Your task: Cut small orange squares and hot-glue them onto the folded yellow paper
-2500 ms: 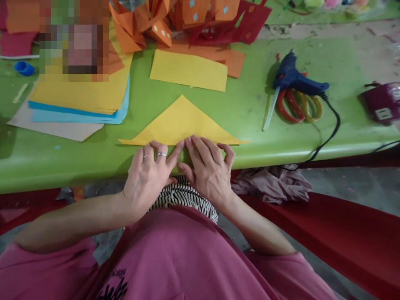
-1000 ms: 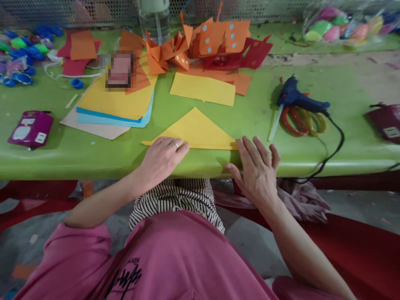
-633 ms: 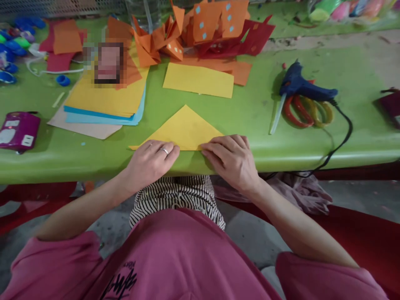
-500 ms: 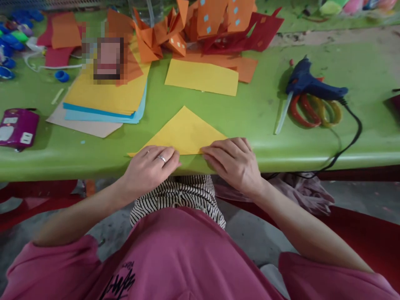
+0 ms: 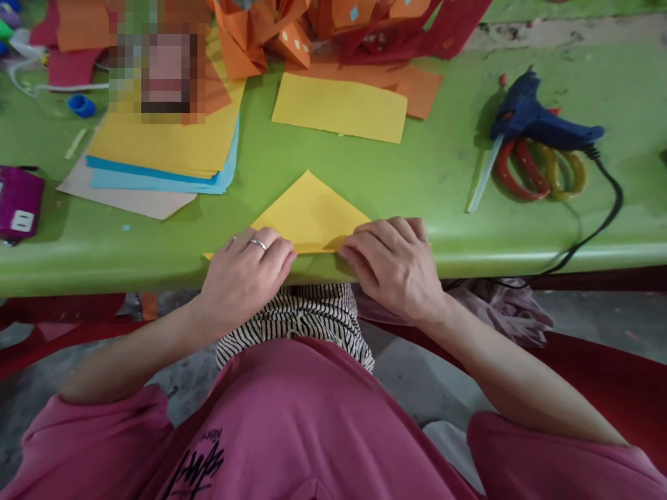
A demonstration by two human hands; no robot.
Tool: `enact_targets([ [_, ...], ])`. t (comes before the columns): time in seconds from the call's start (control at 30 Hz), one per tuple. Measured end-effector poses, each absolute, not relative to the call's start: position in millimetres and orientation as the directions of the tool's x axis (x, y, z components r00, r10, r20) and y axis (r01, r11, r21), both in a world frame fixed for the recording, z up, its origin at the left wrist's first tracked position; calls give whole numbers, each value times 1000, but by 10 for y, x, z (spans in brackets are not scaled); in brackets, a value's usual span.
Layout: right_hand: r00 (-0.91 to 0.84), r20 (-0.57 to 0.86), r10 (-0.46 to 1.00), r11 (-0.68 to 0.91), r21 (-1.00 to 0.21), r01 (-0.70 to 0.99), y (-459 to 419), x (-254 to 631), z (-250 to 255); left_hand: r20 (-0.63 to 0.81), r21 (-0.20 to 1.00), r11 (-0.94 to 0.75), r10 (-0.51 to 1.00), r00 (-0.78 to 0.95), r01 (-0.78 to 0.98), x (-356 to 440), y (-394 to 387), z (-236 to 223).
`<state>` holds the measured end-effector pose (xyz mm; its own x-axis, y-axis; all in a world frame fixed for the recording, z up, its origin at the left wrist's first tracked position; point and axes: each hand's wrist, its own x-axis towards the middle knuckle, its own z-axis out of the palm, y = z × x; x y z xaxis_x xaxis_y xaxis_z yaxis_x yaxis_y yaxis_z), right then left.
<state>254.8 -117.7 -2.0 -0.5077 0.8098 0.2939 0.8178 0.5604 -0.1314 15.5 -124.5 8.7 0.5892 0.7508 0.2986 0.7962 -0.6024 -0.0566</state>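
A yellow paper folded into a triangle (image 5: 310,212) lies at the near edge of the green table (image 5: 442,173), point away from me. My left hand (image 5: 244,278) rests on its left part, fingers curled and pressed down on the fold; a ring shows on one finger. My right hand (image 5: 393,267) covers the triangle's right corner, fingers bent and pressed onto the long folded edge. Both hands sit at the table's rim.
A yellow rectangle (image 5: 338,107) lies beyond the triangle. A stack of yellow and blue sheets (image 5: 156,156) sits at left, orange and red folded papers (image 5: 323,28) at the back. A blue glue gun (image 5: 536,121) with cord lies over scissors (image 5: 526,170) at right. A purple box (image 5: 15,205) is far left.
My right hand slid left along the triangle's long edge from its right tip and now covers the right corner. The left hand stayed on the left part. The view tilted down.
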Motion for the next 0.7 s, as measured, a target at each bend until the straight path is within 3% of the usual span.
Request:
enact_targets([
  [0.17, -462, 169, 870, 491, -221, 843, -1045, 2530, 99, 84, 172, -522, 852, 516, 835, 125, -1059, 203],
  [0.27, -452, 122, 884, 468, -232, 853, -1020, 2557, 114, 11, 238, -515, 849, 528, 824, 22, -1000, 250],
  [0.57, -382, 222, 897, 426, -201, 882, -810, 2559, 42, 152, 134, -507, 860, 487, 852, -108, -819, 157],
  [0.7, -391, 220, 893, 439, -240, 866, -720, 2609, 12, 169, 152, -495, 866, 471, 855, -75, -753, 142],
])
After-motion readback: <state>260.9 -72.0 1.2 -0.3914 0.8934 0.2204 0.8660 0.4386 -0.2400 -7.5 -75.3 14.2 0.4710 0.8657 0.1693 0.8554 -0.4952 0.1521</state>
